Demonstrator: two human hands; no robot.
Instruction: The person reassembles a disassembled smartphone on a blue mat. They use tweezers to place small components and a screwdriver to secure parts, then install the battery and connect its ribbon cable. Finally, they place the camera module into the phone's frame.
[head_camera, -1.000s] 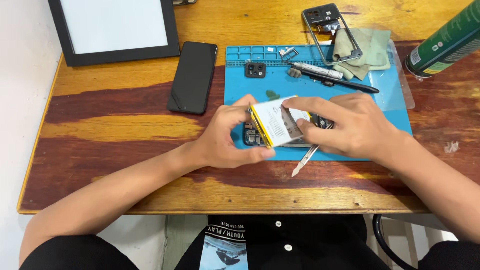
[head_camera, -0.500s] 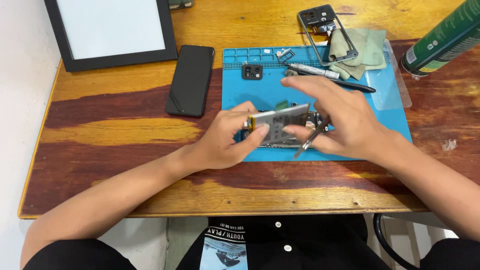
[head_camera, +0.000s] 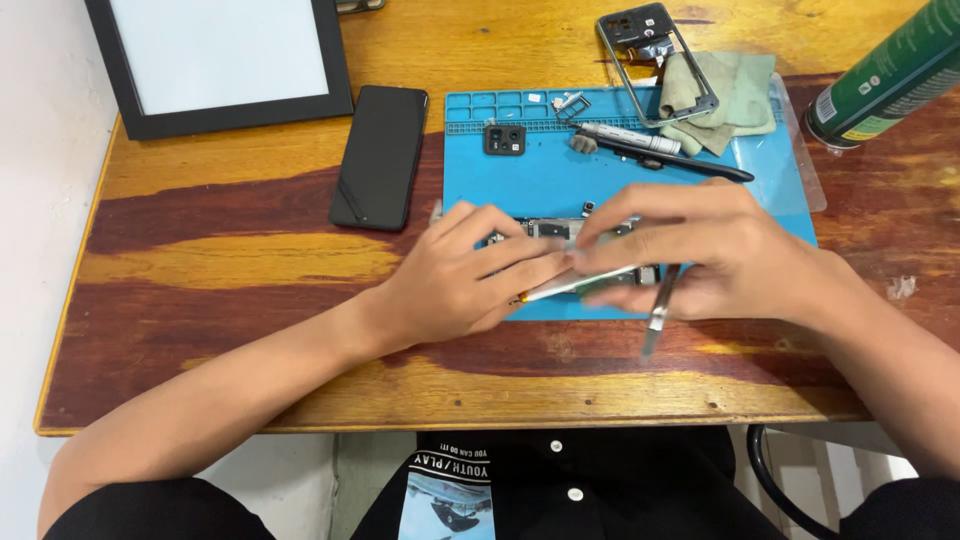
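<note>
1. The left hand (head_camera: 455, 285) and right hand (head_camera: 725, 255) each hold a pinching grip on a flat phone battery (head_camera: 580, 283), lifted edge-on over an opened phone (head_camera: 560, 232).
2. A metal tool (head_camera: 658, 312) slants under the right hand.
3. All sit on a blue mat (head_camera: 540, 170).
4. A black phone (head_camera: 380, 157) lies on the counter (head_camera: 220, 260) at 10 o'clock.

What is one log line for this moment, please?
left hand: on battery | right hand: holds battery, metal tool | opened phone: on blue mat
</note>
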